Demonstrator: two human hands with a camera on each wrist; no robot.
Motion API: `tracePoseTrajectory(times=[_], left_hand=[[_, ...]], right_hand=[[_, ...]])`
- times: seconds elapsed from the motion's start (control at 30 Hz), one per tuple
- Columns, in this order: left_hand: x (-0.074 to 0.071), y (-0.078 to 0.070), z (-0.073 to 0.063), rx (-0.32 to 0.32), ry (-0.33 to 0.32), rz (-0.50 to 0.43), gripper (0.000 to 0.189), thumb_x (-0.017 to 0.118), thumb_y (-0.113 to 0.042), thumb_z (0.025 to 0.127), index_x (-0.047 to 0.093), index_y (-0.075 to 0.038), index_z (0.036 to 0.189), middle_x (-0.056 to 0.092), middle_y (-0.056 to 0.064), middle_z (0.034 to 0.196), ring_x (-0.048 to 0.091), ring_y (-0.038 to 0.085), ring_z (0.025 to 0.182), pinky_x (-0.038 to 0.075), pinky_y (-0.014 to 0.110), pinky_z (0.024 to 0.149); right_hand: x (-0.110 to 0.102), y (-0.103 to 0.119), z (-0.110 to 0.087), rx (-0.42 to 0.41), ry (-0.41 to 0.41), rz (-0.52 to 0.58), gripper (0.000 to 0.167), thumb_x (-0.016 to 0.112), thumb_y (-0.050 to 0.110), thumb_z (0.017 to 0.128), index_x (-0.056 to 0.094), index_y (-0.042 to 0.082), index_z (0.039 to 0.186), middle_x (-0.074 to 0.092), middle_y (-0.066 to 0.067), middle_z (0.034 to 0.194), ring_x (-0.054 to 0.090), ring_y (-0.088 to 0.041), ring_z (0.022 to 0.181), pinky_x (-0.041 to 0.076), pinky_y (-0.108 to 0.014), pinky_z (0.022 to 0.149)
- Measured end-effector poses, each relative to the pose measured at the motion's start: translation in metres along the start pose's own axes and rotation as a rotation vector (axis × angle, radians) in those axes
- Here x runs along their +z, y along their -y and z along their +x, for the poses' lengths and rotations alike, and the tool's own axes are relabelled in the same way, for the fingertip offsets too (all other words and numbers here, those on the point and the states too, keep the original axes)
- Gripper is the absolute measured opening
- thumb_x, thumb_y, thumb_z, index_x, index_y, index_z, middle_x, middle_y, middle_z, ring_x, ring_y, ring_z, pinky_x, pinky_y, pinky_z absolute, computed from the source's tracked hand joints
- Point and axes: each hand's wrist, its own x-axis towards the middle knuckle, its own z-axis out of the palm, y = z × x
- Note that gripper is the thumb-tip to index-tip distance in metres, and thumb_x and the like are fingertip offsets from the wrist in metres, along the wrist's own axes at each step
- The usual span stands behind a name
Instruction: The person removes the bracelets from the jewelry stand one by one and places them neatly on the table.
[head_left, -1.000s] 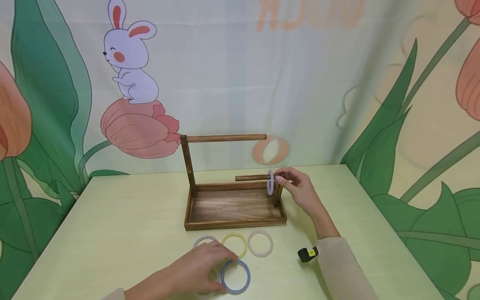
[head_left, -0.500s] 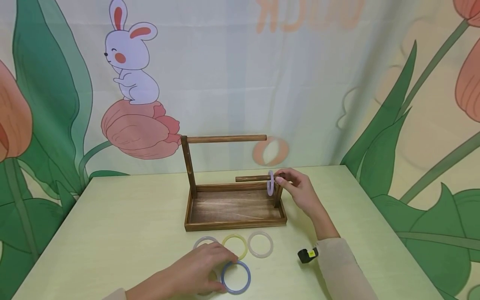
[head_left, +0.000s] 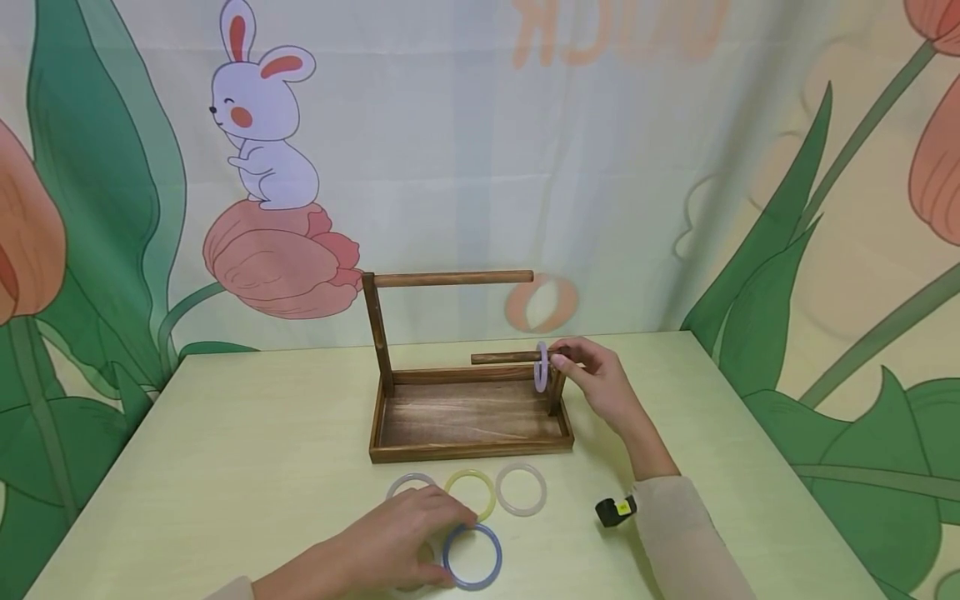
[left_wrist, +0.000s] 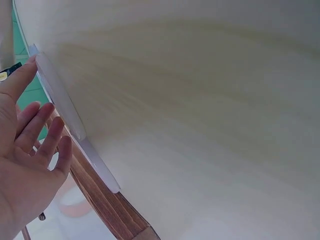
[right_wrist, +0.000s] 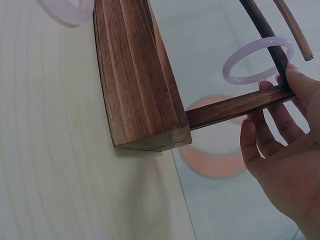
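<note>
My left hand (head_left: pixel 405 533) holds a blue bangle (head_left: pixel 498 557) by its left side, thumb and index finger at its edge, on the table. A pale bangle (head_left: pixel 426 553) lies partly hidden under that hand. My right hand (head_left: pixel 596 379) grips the top of the short post at the right end of a dark wooden two-bar rack (head_left: pixel 471 452). In the right wrist view, its thumb and fingers lie around the post (right_wrist: pixel 225 107) where the bar meets it. A lilac bangle (head_left: pixel 541 367) hangs on the lower bar, right beside the thumb.
In front of the rack lie a greyish bangle (head_left: pixel 412 477), partly behind the left hand, a yellow bangle (head_left: pixel 491 500) and a whitish bangle (head_left: pixel 521 512). A small black object with a yellow label (head_left: pixel 615 510) sits by the right sleeve. The rack's upper bar (head_left: pixel 453 278) is bare.
</note>
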Motion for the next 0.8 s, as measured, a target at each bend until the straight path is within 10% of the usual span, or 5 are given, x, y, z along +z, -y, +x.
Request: tracePoseTrajectory(times=[0.33, 0.8], left_hand=[[-0.003, -0.003, 0.008, 0.041, -0.008, 0.04, 0.06, 0.09, -0.044, 0.085, 0.068, -0.021, 0.135, 0.067, -0.015, 0.134, 0.059, 0.009, 0.126, 0.049, 0.039, 0.107], [-0.047, -0.018, 0.043, 0.029, -0.044, 0.015, 0.061, 0.089, -0.042, 0.087, 0.064, -0.021, 0.139, 0.065, -0.011, 0.137, 0.058, 0.014, 0.131, 0.049, 0.039, 0.11]], right_hand=[[0.001, 0.0, -0.001, 0.006, 0.001, 0.006, 0.022, 0.067, 0.02, 0.107, 0.071, 0.007, 0.124, 0.07, -0.013, 0.116, 0.063, -0.021, 0.107, 0.053, -0.03, 0.091], [0.0, 0.001, 0.0, 0.012, 0.001, -0.018, 0.022, 0.067, 0.022, 0.107, 0.072, 0.009, 0.124, 0.071, -0.011, 0.116, 0.064, -0.021, 0.107, 0.054, -0.029, 0.09]])
